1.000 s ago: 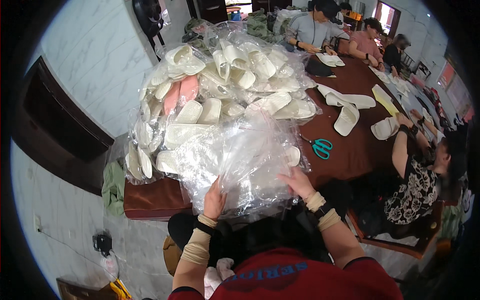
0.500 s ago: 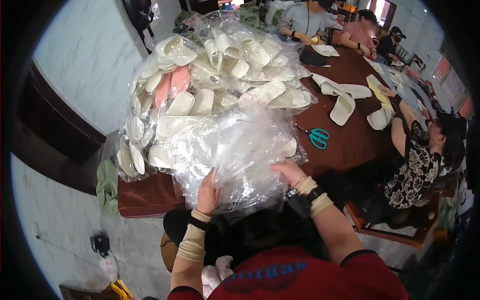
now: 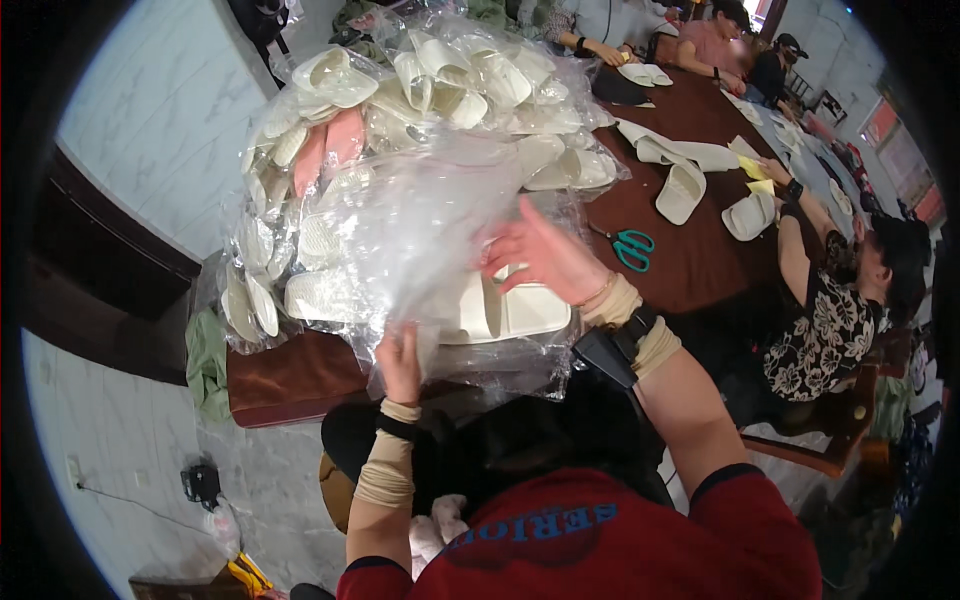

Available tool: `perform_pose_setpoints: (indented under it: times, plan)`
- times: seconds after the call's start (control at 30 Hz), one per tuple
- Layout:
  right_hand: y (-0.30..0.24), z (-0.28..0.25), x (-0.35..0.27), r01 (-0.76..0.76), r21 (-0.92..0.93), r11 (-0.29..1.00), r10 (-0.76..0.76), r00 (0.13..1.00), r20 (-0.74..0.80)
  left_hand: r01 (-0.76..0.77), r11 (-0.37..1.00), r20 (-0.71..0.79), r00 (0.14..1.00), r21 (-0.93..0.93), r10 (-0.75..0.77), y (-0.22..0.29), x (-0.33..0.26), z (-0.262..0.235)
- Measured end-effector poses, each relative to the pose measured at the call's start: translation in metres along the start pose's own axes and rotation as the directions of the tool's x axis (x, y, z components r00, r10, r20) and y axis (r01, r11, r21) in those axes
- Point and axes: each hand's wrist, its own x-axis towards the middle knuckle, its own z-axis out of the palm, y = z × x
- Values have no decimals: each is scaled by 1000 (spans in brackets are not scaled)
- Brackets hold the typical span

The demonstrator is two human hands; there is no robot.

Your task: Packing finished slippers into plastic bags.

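Note:
A clear plastic bag (image 3: 425, 230), smeared by motion, stands raised over the near side of the slipper pile. My left hand (image 3: 400, 362) pinches its lower edge at the table's front. My right hand (image 3: 555, 258) is to the right of the bag with fingers spread and nothing held; whether the fingertips touch the film I cannot tell. Beneath that hand lies a cream slipper (image 3: 535, 312) on more clear film. Behind the bag rises a heap of bagged cream slippers (image 3: 440, 75), with a pink pair (image 3: 328, 150) among them.
Teal-handled scissors (image 3: 632, 250) lie on the brown table (image 3: 690, 275) to the right. Loose cream slippers (image 3: 682, 192) rest beyond them. A co-worker (image 3: 835, 320) at the right handles a slipper and yellow paper; several others sit farther back.
The bag, spread flatter before, has been lifted and swung left, exposing the cream slipper. My right hand has risen with fingers fanned out. My left hand has shifted slightly toward me.

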Motion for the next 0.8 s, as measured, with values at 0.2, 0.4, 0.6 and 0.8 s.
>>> perform_pose_setpoints:
  times: [0.2,0.4,0.6,0.8]
  plan:
    - [111,-68,23,-301,-308,902,178,912,-369,46,964,-109,991,-260,-77,-16,8,-23]
    - [180,-60,84,95,405,910,23,960,-278,60,981,-66,995,-182,-73,-11,18,-4]
    - [142,-15,50,204,169,964,-110,889,-445,-24,985,-193,981,-172,-9,-25,5,-31]
    - [24,-103,-9,274,-366,890,-425,788,-444,-145,969,41,989,201,140,2,9,-20]
